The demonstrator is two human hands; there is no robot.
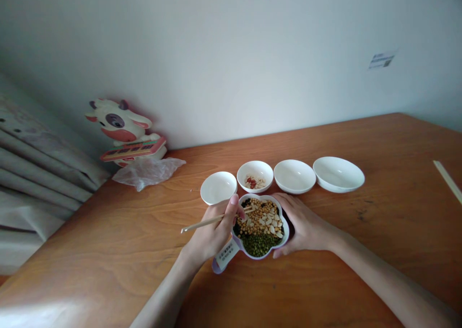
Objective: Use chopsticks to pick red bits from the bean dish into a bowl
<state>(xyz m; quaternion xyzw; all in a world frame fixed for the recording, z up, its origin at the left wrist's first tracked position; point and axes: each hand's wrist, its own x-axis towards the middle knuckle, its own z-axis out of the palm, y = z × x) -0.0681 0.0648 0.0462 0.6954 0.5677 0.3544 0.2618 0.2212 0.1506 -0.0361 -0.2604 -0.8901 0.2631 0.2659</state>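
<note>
My left hand (211, 231) holds a pair of wooden chopsticks (205, 221), their tips reaching in over a flower-shaped divided dish (279, 209). My right hand (303, 224) cups the dish's right side. The dish holds green mung beans (260, 244), yellow peas (250, 219), pale flat seeds (269, 223) and black beans (246, 203). A paper label (226, 256) hangs off its near edge. Beyond it stand white bowls in a row: one (218, 187) bare inside, one (255, 169) with red and pale bits (255, 182), and two more (294, 176) (338, 174) bare inside.
Everything stands on a wooden table (144, 222). A cow-shaped figure (122, 130) and a crumpled plastic bag (146, 172) sit at its far left, by a grey curtain (36, 174). A pale wooden stick (447, 181) lies at the right edge.
</note>
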